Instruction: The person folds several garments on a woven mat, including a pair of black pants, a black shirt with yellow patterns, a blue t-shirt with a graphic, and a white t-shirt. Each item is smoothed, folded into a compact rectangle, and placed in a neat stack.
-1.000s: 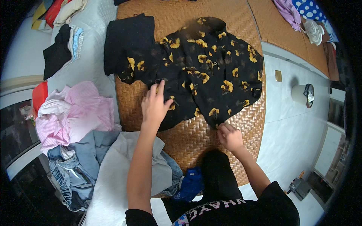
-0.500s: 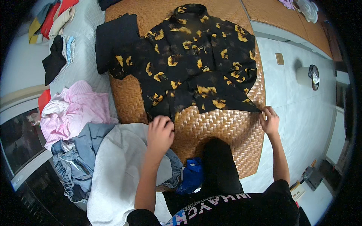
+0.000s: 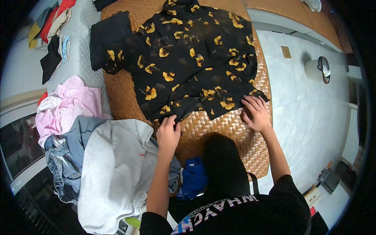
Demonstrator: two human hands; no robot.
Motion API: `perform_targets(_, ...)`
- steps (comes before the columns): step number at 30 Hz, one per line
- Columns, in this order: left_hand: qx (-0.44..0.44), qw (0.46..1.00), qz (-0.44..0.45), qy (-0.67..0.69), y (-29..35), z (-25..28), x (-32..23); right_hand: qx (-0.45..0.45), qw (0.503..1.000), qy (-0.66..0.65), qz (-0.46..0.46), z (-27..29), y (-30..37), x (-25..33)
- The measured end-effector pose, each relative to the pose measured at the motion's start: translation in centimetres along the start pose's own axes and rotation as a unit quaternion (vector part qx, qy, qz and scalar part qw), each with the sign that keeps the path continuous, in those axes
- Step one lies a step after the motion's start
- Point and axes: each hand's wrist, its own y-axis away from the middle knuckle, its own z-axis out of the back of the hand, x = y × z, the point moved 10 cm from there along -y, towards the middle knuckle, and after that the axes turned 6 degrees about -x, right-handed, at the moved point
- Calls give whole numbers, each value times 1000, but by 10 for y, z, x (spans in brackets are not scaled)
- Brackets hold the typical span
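Note:
A black shirt [image 3: 184,58] with yellow flower print lies spread on a woven mat, its collar at the far end. At its near left hem my left hand [image 3: 168,135] is closed on the dark fabric. My right hand [image 3: 257,114] rests by the near right corner, fingers stretched onto the hem and thumb apart on the mat. The front panels overlap in folds between both hands. A folded black garment [image 3: 109,33] lies partly under the shirt's left sleeve.
The woven mat [image 3: 231,133] covers the surface before me. At left are a pink striped garment [image 3: 84,98], grey-blue clothing [image 3: 88,127], and a large white-grey cloth [image 3: 117,156]. A blue item [image 3: 194,176] lies near my knee. A bin [image 3: 315,70] stands on the floor at right.
My right hand has let go of the shirt's corner and moved left along the hem. My left hand stays at the left hem. The whole view has shifted slightly.

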Motion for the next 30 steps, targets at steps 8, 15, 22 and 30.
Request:
perform_targets(8,-105,974,-182,-83,60,16,-35,-13,998,-60,1,1,39,-17)
perform_targets(15,54,961,-228,-150,91,15,-28,162,980,-117,-3,1,87,-9)
perform_targets(22,69,974,-180,121,36,36,-38,64,996,-51,-23,48,32,21)
perform_targets(30,-397,913,55,75,-180,175,79,19,936,-351,26,22,-21,141)
